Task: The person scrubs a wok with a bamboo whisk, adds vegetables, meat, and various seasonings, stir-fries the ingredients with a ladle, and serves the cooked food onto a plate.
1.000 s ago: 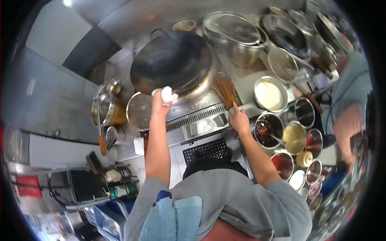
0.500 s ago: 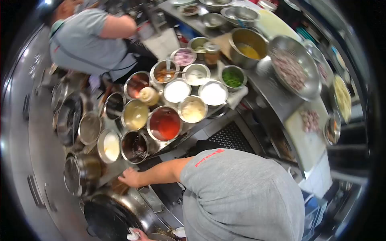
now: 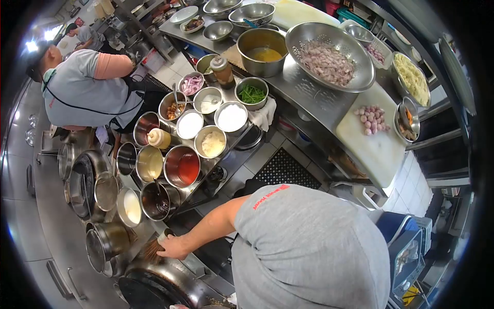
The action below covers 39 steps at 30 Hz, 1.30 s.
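Observation:
My right hand (image 3: 175, 246) is closed round the end of a brown bristle brush (image 3: 151, 251), beside the rim of the large dark wok (image 3: 141, 292) at the lower left. Only a sliver of my left hand (image 3: 178, 307) shows at the bottom edge by the wok, and its fingers and anything in them are cut off. Just above my right hand are a metal pot of dark sauce (image 3: 156, 201) and a pan of white liquid (image 3: 129, 207). A pot of red sauce (image 3: 182, 166) stands farther up.
Pots and bowls crowd the counter, with a squeeze bottle (image 3: 159, 138) among them. A co-worker (image 3: 92, 85) stands at the upper left. Across the aisle are a colander of chopped pieces (image 3: 329, 61) and a white cutting board (image 3: 368, 141). A black mat (image 3: 288, 169) lies on the floor.
The view has swung to the right, towards the pots and the back counter. My right hand stays at the brush. My left hand, earlier holding something white over the wok, has nearly left the frame.

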### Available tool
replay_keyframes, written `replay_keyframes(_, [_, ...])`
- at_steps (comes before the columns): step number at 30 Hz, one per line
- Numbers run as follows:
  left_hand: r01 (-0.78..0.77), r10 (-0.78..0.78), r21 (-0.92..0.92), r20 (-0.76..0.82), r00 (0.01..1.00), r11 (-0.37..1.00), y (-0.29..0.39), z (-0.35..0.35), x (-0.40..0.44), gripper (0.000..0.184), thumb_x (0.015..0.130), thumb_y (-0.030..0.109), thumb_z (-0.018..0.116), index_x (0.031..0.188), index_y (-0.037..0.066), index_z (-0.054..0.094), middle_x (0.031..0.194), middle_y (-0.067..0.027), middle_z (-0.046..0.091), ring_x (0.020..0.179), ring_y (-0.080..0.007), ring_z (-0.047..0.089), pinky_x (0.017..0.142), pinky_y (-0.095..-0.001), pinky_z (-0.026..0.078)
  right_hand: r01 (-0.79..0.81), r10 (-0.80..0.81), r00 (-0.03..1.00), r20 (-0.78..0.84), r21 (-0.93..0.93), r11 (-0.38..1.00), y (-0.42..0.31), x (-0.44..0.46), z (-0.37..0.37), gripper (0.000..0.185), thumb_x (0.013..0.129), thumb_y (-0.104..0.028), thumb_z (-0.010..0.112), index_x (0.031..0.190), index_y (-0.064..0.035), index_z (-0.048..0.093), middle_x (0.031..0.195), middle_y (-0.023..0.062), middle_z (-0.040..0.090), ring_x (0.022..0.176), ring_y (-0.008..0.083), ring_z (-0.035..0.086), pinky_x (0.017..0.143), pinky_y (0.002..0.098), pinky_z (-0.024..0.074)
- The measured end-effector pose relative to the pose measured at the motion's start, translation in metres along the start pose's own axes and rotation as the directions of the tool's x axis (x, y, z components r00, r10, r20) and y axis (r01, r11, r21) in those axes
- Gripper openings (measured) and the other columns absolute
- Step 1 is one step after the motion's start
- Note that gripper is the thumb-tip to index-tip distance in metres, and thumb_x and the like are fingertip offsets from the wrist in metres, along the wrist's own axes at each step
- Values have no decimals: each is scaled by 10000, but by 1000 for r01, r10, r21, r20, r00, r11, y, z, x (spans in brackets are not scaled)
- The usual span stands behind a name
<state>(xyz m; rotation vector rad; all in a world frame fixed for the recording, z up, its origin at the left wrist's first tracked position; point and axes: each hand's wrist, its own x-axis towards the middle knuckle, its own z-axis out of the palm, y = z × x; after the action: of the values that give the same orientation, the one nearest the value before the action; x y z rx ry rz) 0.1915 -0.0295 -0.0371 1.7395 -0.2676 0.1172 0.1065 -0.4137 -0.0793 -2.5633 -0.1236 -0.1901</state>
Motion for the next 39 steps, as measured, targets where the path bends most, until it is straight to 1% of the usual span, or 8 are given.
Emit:
replay_keyframes(4, [-92, 96, 220, -9, 995, 971, -17, -5, 18, 355, 769, 106, 680, 1082, -32, 583, 1044, -181, 602, 918, -277, 588, 788, -399, 525, 11, -15, 998, 68, 54, 998, -14, -11, -20, 807, 717, -231, 702, 1431, -81, 355, 1119, 215, 546, 1044, 360, 552, 814, 490, 455])
replay_keyframes(6, [177, -169, -210, 56, 984, 961, -45, -16, 44, 417, 819, 164, 639, 1184, -19, 557, 1182, -198, 564, 1043, -290, 567, 842, -423, 527, 14, -19, 998, 53, 90, 996, -20, -21, -29, 754, 735, -215, 680, 1410, -77, 373, 1073, 220, 567, 1002, 378, 579, 800, 495, 478])
replay_keyframes(8, [548, -464, -750, 361, 809, 370, -95, -40, 89, 482, 868, 221, 599, 1287, -6, 531, 1319, -216, 526, 1169, -303, 547, 896, -446, 529, 95, -108, 988, 113, 118, 989, -17, -38, -51, 686, 755, -197, 653, 1377, -65, 399, 1004, 227, 599, 944, 398, 609, 785, 497, 504])
replay_keyframes(13, [206, -544, -763, -218, 810, 612, 24, 64, -43, 321, 945, 288, 491, 1100, 23, 583, 1038, -142, 638, 950, -305, 614, 803, -453, 531, -11, -130, 913, 386, 342, 940, 6, -68, -42, 604, 763, -244, 706, 1300, -41, 519, 1060, 203, 664, 954, 353, 652, 837, 423, 530])
replay_keyframes(16, [206, -425, -933, 65, 903, 294, 52, 55, -137, 358, 934, 357, 512, 1113, 56, 587, 1024, -102, 650, 906, -245, 628, 687, -390, 516, -49, -180, 818, 547, 378, 925, -2, -69, -1, 647, 780, -236, 740, 1337, -8, 501, 926, 155, 693, 847, 227, 670, 785, 337, 520])
replay_keyframes(24, [-170, -288, -936, -263, 921, 309, 145, 86, -393, 887, 707, 502, 720, 1370, 44, 347, 966, -222, 577, 786, -357, 621, 659, -425, 528, -347, -606, 270, 748, 662, 664, -207, -64, 102, 360, 942, -180, 575, 1263, -17, 570, 923, 87, 691, 776, 152, 651, 687, 271, 534])
replay_keyframes(29, [-143, -581, -765, -583, 567, 628, 156, 130, -480, 912, 643, 358, 830, 1361, 46, 362, 943, -188, 610, 865, -340, 633, 739, -462, 552, -546, -637, 316, 703, 684, 484, -418, -99, 169, 703, 841, -606, 615, 1219, -19, 539, 938, 70, 626, 856, 199, 626, 845, 377, 516])
replay_keyframes(39, [55, -693, -745, -589, 416, 665, 156, 129, -478, 667, 760, 213, 762, 1303, 14, 431, 1025, -166, 622, 934, -307, 630, 808, -448, 522, -877, -769, 319, 554, 479, -18, -450, -90, 135, 141, 916, -151, 614, 1015, -76, 546, 707, -38, 470, 574, 56, 454, 479, 257, 408])
